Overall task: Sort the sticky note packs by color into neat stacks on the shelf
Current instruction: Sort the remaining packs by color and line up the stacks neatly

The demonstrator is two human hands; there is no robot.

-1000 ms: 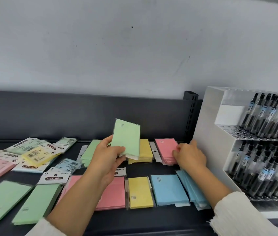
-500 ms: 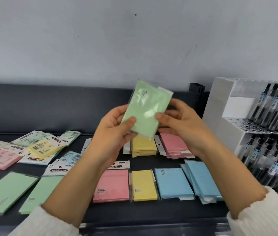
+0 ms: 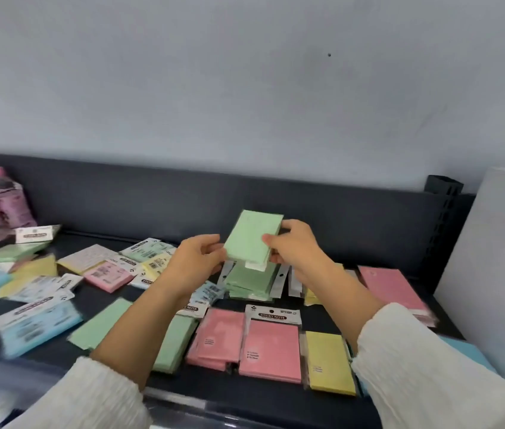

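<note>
Just above green stack (image 3: 251,284) — left hand (image 3: 195,263), right hand (image 3: 295,249) pinch green pack (image 3: 252,239).

This looks like a shop that sells paper things. A dark metal shelf (image 3: 276,394) with a back wall holds lots of new packs (image 3: 271,351) in pink, green, yellow and blue. They are sealed in clear wrap, with hang tabs (image 3: 279,281) and bar codes (image 3: 102,271). A post (image 3: 441,218) with holes stands at the back. A white stand (image 3: 477,274) sits on the right.
</note>
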